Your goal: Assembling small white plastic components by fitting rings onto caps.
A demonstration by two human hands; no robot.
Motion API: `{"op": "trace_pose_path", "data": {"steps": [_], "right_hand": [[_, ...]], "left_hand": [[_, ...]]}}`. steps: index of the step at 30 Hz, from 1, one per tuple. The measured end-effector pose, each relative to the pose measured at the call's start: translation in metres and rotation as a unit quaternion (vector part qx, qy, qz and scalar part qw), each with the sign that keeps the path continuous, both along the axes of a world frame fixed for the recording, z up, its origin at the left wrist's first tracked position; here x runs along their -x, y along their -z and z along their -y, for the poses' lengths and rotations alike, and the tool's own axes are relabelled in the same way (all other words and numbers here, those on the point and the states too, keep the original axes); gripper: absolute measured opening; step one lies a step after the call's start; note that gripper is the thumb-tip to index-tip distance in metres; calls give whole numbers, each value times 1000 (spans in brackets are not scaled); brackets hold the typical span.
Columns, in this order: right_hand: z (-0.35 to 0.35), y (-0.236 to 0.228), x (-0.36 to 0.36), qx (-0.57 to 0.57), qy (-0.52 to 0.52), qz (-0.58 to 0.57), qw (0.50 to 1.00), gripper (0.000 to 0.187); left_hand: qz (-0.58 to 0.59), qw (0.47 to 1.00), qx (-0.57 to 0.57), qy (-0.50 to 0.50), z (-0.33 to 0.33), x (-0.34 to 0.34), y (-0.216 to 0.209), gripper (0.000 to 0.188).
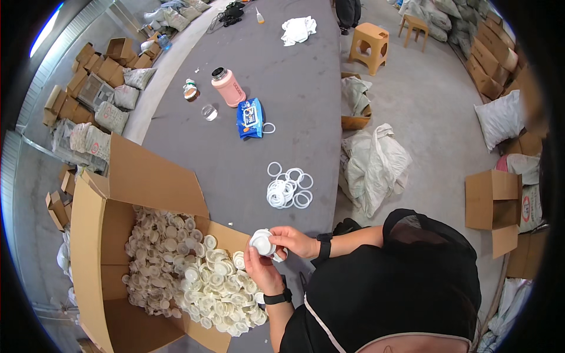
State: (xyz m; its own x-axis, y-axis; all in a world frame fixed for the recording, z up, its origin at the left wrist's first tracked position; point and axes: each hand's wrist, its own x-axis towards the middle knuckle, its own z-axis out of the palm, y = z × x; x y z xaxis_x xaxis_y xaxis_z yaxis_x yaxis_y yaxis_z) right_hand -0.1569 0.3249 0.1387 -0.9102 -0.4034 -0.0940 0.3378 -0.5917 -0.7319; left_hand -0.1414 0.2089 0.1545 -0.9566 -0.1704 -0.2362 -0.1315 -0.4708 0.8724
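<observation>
A round white plastic cap (261, 242) is held between my two hands above the table's near edge. My left hand (262, 272) grips it from below and the left side. My right hand (294, 241) pinches its right side, with the fingers curled; a small white part shows under them. Beside my left hand lies a heap of similar white and translucent caps (220, 288), spilling over the flap of a cardboard box (88, 235) tipped on its side. Just beyond my hands, several loose white rings (278, 194) form a pile on the grey table (235, 170).
Farther along the table are a blue wipes pack (250, 120), a pink bottle (228, 87), a small clear cup (209, 112) and a white cloth (299, 30). A white sack (376, 167) and a tan stool (369, 47) stand on the floor to the right.
</observation>
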Motion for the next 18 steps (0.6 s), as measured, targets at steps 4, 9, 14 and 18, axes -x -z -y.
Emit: {"op": "trace_pose_path", "data": {"steps": [4,9,14,18], "right_hand": [[2,-3,-2,-13,-5,-24,1000,24],[0,-4,1,3,-11,11,1000,30],[-7,-6,6,-76,-42,10,996,35],[-8,9,13,-52,-67,16,996,31]], "left_hand": [[-6,998,-59,-9,3,-2,5,31],[12,996,-92,-18,-6,-1,-7,26],[1,999,-36,15,6,1,11,24],[-6,995,-103,12,5,0,21,18]]}}
